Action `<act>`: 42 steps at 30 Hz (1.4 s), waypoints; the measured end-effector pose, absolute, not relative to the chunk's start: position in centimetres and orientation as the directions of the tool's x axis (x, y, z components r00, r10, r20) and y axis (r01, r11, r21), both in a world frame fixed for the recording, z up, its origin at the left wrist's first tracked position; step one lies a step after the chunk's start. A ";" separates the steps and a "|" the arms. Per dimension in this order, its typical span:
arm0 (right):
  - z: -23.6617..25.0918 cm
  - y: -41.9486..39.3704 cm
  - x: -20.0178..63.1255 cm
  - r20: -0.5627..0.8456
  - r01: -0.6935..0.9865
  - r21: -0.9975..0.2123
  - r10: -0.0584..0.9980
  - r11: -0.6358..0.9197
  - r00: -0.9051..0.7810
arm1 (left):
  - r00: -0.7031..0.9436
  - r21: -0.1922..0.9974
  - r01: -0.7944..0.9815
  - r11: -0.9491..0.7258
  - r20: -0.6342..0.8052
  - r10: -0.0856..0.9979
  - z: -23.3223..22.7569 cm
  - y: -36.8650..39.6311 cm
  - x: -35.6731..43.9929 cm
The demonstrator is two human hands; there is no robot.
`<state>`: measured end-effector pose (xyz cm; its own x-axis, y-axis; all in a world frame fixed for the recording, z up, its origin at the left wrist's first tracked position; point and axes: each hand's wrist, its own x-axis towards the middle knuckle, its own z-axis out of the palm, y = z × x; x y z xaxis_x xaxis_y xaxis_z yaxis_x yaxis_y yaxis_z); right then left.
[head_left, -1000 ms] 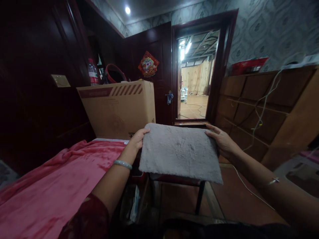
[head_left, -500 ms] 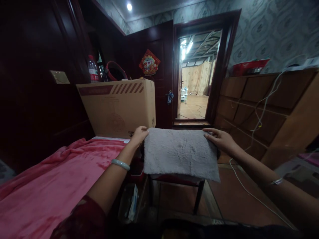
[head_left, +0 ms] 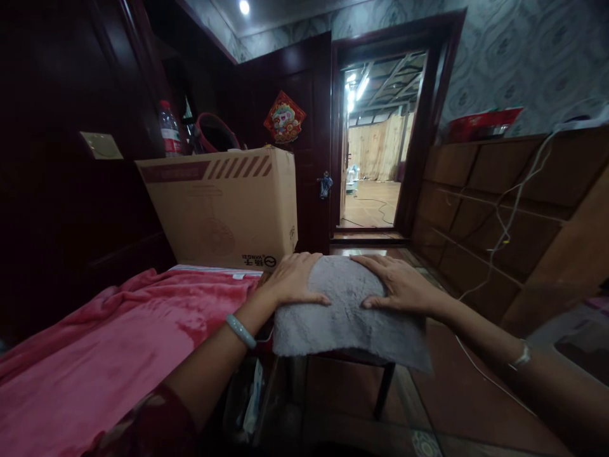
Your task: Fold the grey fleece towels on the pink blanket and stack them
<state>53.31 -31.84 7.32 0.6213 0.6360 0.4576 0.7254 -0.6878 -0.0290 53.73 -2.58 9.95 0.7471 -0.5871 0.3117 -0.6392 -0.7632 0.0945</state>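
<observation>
Our left hand (head_left: 294, 279) and right hand (head_left: 398, 285) flat on grey mat (head_left: 345, 317), fingers spread, pinching nothing; box (head_left: 223, 206) behind mat.

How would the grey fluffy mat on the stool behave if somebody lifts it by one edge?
The grey mat is probably floppy: its front edge hangs over the stool. It looks light and thin. The plush pile likely gives grip under the left hand and right hand.

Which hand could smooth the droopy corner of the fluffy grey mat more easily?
Probably the right hand. It lies flat on the grey mat on the side where the corner hangs off the stool. The left hand presses the other side, next to the pink blanket.
</observation>
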 end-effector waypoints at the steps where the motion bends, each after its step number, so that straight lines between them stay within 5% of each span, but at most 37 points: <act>1: 7.1 -31.9 53.3 0.471 0.720 -0.035 0.624 -0.693 0.624 | 0.733 0.091 -0.650 -0.754 0.334 -0.592 9.6 -2.5 53.7; 18: 6.5 -31.8 53.0 0.515 0.694 -0.031 0.584 -0.719 0.627 | 0.749 0.082 -0.638 -0.766 0.295 -0.593 9.8 -2.3 54.0; 27: 8.6 -33.7 52.6 0.505 0.711 0.044 0.629 -0.702 0.591 | 0.720 -0.114 -0.583 -0.804 0.387 -0.576 10.3 -4.7 50.8; 42: 5.9 -34.0 53.1 0.523 0.686 -0.002 0.584 -0.727 0.621 | 0.763 -0.038 -0.559 -0.828 0.366 -0.532 9.0 -4.0 50.5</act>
<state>53.09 -33.99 5.87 0.6207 0.5839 0.5232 0.6862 -0.7274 -0.0024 50.49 -4.03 9.03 0.7632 -0.5323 0.3662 -0.5593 -0.8281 -0.0379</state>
